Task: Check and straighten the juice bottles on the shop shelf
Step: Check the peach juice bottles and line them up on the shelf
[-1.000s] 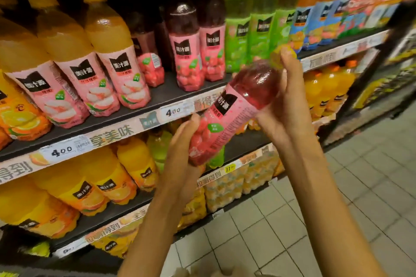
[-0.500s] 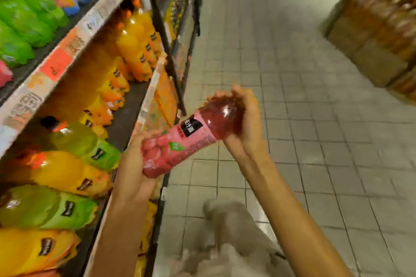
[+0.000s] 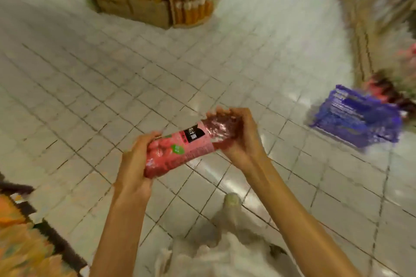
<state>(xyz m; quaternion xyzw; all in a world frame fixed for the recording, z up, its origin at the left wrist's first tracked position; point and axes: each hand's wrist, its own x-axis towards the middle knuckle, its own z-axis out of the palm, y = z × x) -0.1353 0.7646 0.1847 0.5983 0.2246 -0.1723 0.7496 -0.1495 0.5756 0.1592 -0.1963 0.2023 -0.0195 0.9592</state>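
Clear glossy plastic on the juice bottle (image 3: 191,145), catching highlights near its neck; smooth pink printed film label (image 3: 180,153). Glazed, shiny pale tile on the floor (image 3: 135,78). Brown cardboard on the stacked cartons (image 3: 139,7). Blurred glossy purple plastic wrap (image 3: 355,119).

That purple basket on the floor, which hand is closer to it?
The right. The right hand grips the bottle's top end, on the side toward the purple basket; the left hand holds the base, farther away.
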